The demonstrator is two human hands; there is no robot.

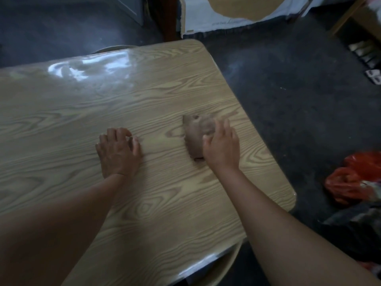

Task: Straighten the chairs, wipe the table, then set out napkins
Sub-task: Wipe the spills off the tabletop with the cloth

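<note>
A light wood-grain table fills most of the view, glossy at its far left. My right hand presses a crumpled brownish cloth against the tabletop near the right edge, fingers spread over the cloth's right side. My left hand rests on the bare tabletop about a hand's width left of the cloth, fingers loosely curled and holding nothing. A curved tan chair back shows under the table's near right corner. Another chair edge peeks past the far edge.
Dark floor surrounds the table on the right. A red plastic bag lies on the floor at the right, with dark clothing below it. A white and tan covered piece of furniture stands beyond the far corner.
</note>
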